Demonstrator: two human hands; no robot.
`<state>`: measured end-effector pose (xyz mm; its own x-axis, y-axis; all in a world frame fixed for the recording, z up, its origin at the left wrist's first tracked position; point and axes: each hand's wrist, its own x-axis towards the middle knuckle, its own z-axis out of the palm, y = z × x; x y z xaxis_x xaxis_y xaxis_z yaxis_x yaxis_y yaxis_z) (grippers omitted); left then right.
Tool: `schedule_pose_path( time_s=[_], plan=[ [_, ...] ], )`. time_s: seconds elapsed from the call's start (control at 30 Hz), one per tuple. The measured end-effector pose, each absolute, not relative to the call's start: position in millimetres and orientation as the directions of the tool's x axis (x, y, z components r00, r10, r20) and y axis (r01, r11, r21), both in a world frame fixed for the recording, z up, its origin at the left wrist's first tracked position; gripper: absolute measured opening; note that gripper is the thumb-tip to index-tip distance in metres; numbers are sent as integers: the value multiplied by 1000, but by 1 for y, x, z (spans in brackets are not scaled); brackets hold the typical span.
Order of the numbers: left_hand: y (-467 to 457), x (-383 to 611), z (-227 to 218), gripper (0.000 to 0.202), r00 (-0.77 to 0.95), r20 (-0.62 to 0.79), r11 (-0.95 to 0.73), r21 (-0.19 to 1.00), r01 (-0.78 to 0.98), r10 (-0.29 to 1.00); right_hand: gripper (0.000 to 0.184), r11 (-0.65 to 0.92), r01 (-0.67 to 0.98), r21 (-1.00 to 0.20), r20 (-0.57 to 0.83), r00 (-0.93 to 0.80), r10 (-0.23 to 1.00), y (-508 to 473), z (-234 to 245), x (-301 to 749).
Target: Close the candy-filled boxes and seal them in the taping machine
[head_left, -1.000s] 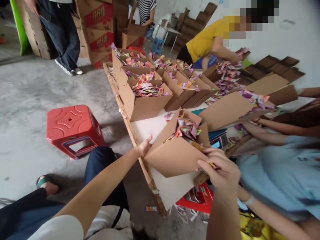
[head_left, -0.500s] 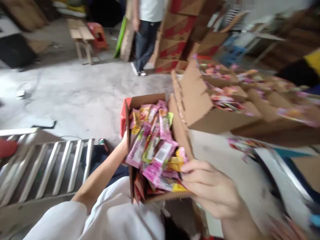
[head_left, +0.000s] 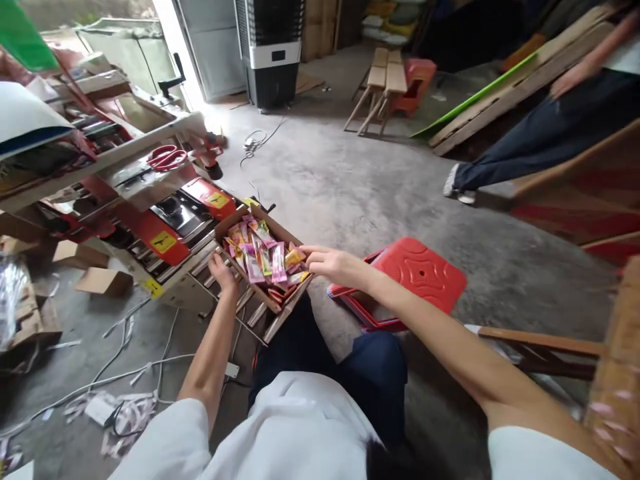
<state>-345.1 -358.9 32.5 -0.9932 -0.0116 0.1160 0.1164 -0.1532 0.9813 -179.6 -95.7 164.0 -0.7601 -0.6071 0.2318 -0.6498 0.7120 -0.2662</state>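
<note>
An open cardboard box (head_left: 278, 230) full of small pink, yellow and green snack packets (head_left: 278, 261) is held between my two hands, over the end of a roller conveyor (head_left: 257, 313). My left hand (head_left: 223, 272) grips its left side, some fingers hidden by the box. On the right, my right hand (head_left: 333, 263) holds the edge near a corner, fingers against the cardboard. Whether the box rests on the rollers I cannot tell.
A sealing machine (head_left: 165, 240) with red scissors (head_left: 167, 158) on top stands left. Red plastic stools (head_left: 423, 270) are to the right of my knees. Cables (head_left: 170, 360) and tape scraps lie on the floor. Another person's legs (head_left: 545, 140) show at upper right.
My view and body have turned left, away from the table of filled boxes. The box has moved with my hands from beside that table to the roller conveyor.
</note>
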Motion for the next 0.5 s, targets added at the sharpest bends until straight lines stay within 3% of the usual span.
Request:
schedule_pose_path(
  time_s=[0.07,0.1,0.17,0.2,0.27,0.37,0.43,0.5],
  plan=[
    [-374,-366,42,75,-978,172,-165,968,191,-120,24,742,-609,-282,312,-789,-529,-101,174,-183],
    [-379,-375,50,76,-972,213,-182,957,228,-97,43,760,-575,-304,340,-810,-477,-108,178,-182],
    [-386,-389,69,81,-951,292,-231,937,263,101,76,798,-499,-339,318,-858,-402,-131,178,-184],
    [-388,-393,80,82,-922,312,-248,935,254,229,78,824,-460,-332,271,-883,-384,-144,175,-189],
    [-392,-398,98,76,-860,319,-232,942,242,399,66,885,-383,-264,135,-923,-359,-171,162,-206],
    [-397,-397,117,58,-799,357,-135,932,335,484,47,941,-292,-172,-77,-948,-308,-197,138,-241],
    [-398,-396,127,49,-728,397,-37,889,457,559,48,959,-238,-157,-144,-955,-260,-202,125,-257],
    [-394,-398,134,40,-633,406,69,806,588,659,56,966,-201,-163,-118,-968,-222,-203,116,-262]
  ],
)
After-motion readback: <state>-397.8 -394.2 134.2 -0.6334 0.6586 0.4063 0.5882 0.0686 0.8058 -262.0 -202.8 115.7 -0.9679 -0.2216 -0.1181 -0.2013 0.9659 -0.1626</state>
